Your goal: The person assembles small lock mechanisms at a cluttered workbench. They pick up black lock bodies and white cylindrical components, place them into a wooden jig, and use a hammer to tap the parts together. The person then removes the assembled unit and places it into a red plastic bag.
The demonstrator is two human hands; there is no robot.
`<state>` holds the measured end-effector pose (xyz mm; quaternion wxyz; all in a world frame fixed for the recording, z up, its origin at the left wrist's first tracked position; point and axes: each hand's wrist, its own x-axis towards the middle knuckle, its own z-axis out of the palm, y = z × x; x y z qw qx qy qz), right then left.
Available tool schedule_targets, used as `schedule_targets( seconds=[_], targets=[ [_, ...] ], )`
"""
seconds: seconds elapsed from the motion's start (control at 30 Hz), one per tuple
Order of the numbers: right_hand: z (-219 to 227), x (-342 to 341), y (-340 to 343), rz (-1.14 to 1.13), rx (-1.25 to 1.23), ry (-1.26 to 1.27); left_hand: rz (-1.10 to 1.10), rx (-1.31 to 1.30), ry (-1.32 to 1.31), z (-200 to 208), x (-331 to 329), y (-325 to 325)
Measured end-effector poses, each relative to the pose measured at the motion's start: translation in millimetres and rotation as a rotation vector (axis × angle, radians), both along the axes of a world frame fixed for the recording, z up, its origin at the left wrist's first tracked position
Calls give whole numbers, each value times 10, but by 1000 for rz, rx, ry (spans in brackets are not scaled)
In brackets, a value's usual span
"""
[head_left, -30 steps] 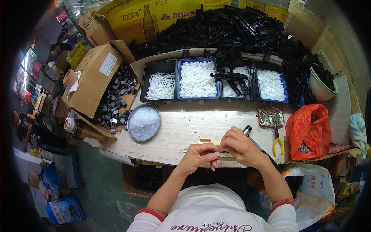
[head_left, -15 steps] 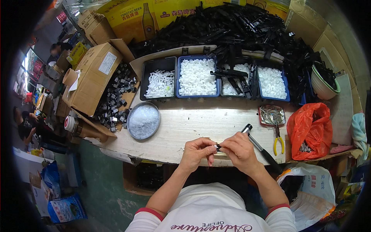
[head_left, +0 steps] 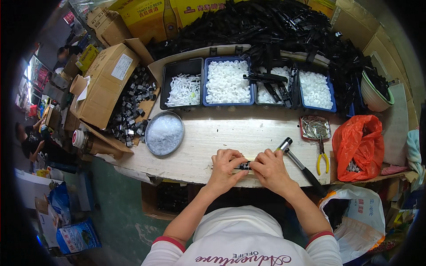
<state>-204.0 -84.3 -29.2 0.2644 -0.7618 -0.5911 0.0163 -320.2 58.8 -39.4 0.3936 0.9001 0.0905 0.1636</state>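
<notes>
My left hand [head_left: 225,169] and my right hand [head_left: 270,168] meet at the front edge of the table. Between their fingertips they grip a small black part [head_left: 243,166], held low over the tabletop and mostly covered by the fingers. Both hands are closed on it, one at each end. Just right of my right hand lies a hammer [head_left: 302,167] with a shiny head and a black handle. Pliers [head_left: 322,163] with yellow grips lie farther right, their jaws at a small red tray [head_left: 329,133] of thin metal pins.
A round metal dish [head_left: 181,141] of clear bits stands on the left. Behind are bins of white plastic parts [head_left: 227,83] and a heap of black parts [head_left: 275,26]. A cardboard box [head_left: 103,91] spills dark metal-looking pieces [head_left: 133,108]. A red plastic bag [head_left: 357,148] stands right.
Both hands have lowered the black part toward the tabletop and turned, with knuckles now more upward. The fingers have spread a little along the part, showing more of it.
</notes>
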Motion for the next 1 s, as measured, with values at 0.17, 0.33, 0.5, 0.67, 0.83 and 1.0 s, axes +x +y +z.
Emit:
schedule_targets(
  seconds=[0.17, 0.33, 0.5, 0.67, 0.83, 1.0],
  targets=[
    [104, 59, -40, -2, 5, 79, -20, 26, 69, 40, 62, 5],
    [92, 47, -40, 42, -12, 146, -45, 67, 111, 60, 114, 14],
    [61, 64, -68, 38, 19, 146, -59, 110, 125, 87, 129, 16],
    [127, 231, -158, -57, 49, 145, -148, 449, 296, 315, 284, -49],
    [147, 532, -426, -227, 126, 90, -353, 727, 427, 626, 568, -129],
    [105, 989, -730, -527, 53, -130, -419, 644, 95, 782, 1572, -318]
  ],
)
